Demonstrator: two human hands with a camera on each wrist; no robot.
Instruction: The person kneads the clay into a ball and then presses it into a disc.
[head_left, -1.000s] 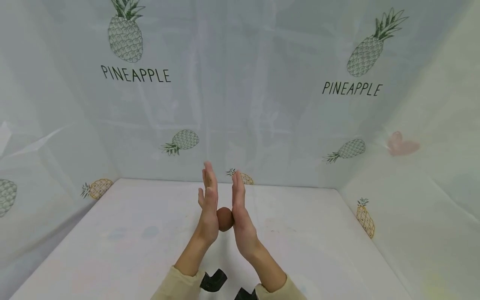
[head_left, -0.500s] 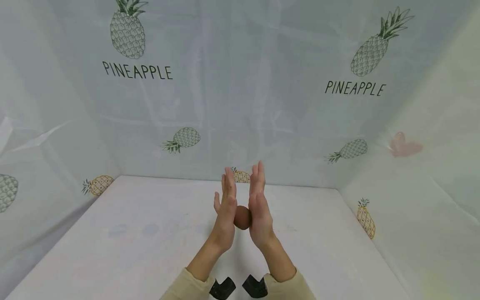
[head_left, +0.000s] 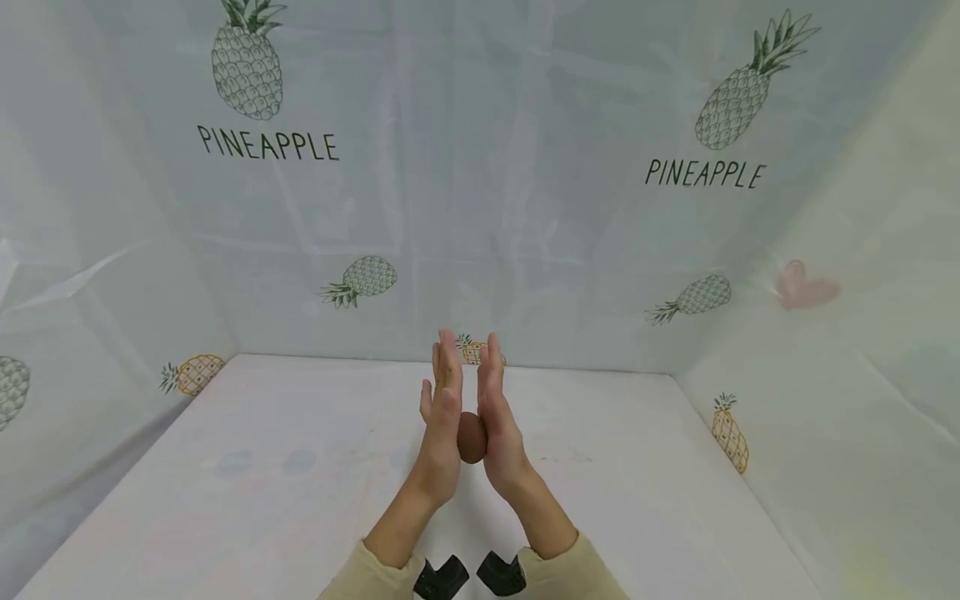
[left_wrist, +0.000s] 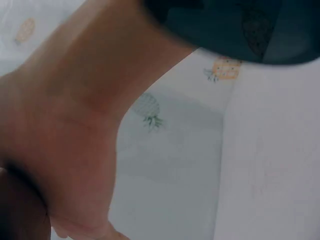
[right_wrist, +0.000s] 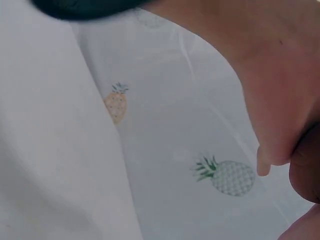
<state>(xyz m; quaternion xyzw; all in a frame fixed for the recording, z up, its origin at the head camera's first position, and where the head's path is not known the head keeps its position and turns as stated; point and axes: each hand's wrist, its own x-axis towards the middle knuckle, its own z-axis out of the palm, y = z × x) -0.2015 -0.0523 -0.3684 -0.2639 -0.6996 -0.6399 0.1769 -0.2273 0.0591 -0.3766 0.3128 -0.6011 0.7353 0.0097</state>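
A smooth brown ball [head_left: 472, 438], like a lump of modelling clay, is pressed between two flat palms above the table. My left hand [head_left: 441, 442] touches it from the left and my right hand [head_left: 504, 442] from the right. Fingers of both hands are straight, pointing up and away, with a gap between the palms. In the left wrist view, the left palm [left_wrist: 75, 150] meets the dark ball [left_wrist: 20, 210] at the lower left corner. The right wrist view has the ball [right_wrist: 306, 170] at its right edge, against the right palm [right_wrist: 280, 105].
A white table [head_left: 300, 517] with faint coloured marks lies below the hands. Pale curtains printed with pineapples [head_left: 525, 208] enclose its back and sides. Black wrist mounts [head_left: 442, 577] stick out from the beige sleeves [head_left: 375, 575].
Both hands and the ball shifted right, then partly back left. The palms slid against each other: the right fingertips rose above the left, then dropped to about level. The ball now looks more oval.
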